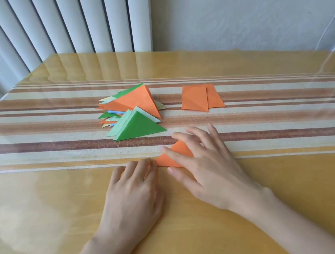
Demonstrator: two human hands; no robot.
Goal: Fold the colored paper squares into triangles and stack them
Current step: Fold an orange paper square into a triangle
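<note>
Under the spread fingers of the right hand (207,164) lies an orange paper triangle (178,152), flat on the desk (304,193). The fingers are straight and press down, likely to set the crease. The left hand (132,189) rests its fingertips at the triangle's left corner, gripping nothing, probably to stop it sliding. Beyond the left hand sits the loose pile of folded triangles (134,103), within easy reach. Beyond the right hand, two overlapped orange paper squares (195,100) wait on the striped runner (31,131).

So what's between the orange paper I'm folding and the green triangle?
Nothing: the head view shows only bare striped cloth between the orange paper and the green triangle.
</note>
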